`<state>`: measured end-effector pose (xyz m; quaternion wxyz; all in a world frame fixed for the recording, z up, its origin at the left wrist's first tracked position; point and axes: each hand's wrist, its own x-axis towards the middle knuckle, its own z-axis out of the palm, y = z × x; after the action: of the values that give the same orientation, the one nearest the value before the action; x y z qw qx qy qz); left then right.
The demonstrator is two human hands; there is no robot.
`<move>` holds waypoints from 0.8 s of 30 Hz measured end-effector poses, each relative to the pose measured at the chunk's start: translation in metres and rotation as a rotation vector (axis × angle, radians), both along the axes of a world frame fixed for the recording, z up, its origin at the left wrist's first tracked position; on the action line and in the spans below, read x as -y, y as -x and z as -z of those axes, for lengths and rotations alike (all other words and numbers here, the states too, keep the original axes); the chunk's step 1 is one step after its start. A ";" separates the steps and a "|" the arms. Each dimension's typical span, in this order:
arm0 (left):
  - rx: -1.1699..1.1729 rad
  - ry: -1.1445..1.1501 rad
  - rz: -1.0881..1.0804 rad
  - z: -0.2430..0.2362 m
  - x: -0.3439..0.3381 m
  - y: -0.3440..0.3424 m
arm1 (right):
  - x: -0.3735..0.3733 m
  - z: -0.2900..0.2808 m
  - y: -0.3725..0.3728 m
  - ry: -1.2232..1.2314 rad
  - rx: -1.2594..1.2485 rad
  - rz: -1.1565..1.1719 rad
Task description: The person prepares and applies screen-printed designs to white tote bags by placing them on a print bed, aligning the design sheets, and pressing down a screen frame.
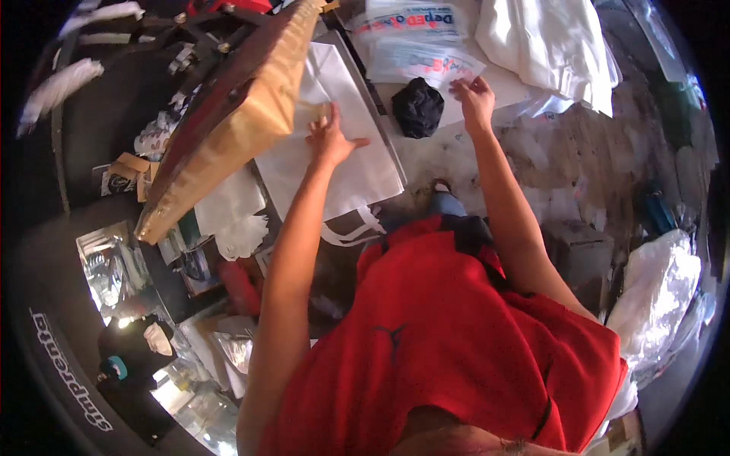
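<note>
My left hand is over a flat white tote bag, fingers spread and nothing held. I cannot tell whether the fingertips press on the cloth. The bag's white handles hang toward me over the near edge. A frame edged in brown tape, with a dark red inner face, tilts up just left of that hand. My right hand is by printed clear plastic packets, its fingers slightly bent and apart, seemingly holding nothing. A crumpled black bundle sits between my hands.
White cloth is piled at the far right. Metal arms stand at the far left behind the frame. White sheets lie below the frame. Shiny plastic wrapping and a cardboard box are to my right.
</note>
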<state>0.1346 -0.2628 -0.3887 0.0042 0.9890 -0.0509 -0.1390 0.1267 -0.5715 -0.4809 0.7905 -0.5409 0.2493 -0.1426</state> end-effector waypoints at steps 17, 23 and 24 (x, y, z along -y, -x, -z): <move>0.697 0.340 0.429 -0.436 -0.102 0.100 | 0.000 -0.177 0.093 0.192 0.279 0.015; 0.837 0.489 0.375 -0.409 -0.126 0.092 | -0.059 -0.268 0.114 0.013 0.437 0.217; 0.852 0.535 0.372 -0.402 -0.126 0.097 | -0.058 -0.287 0.114 -0.342 0.596 0.261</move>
<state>0.0373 -0.1367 0.0132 0.2101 0.8965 -0.2563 0.2941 0.0123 -0.5132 -0.1937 0.8826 -0.2991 0.0954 -0.3500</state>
